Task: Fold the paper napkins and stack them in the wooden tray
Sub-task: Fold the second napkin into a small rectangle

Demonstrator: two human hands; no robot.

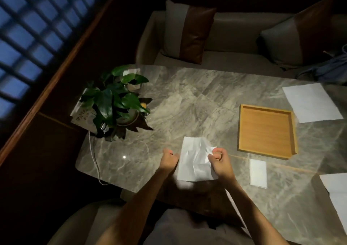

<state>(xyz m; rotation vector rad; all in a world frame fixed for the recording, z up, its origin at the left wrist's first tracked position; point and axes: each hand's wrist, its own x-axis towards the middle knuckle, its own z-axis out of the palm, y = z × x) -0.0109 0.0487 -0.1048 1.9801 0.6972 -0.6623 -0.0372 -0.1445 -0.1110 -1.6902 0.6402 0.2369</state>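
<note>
Creased white paper napkin (195, 160) lies on the veined marble table (187, 102), its left edge pinched by the left hand (170, 159), its crumpled right edge by the right hand (219, 160). Square wooden tray (266, 130) sits just right.

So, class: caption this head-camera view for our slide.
Both hands, left and right, fold a napkin beside an empty wooden tray.

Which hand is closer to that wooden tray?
Right. The right hand pinches the napkin's edge just left of the wooden tray; the left hand grips the napkin's far side, farther from it.
</note>
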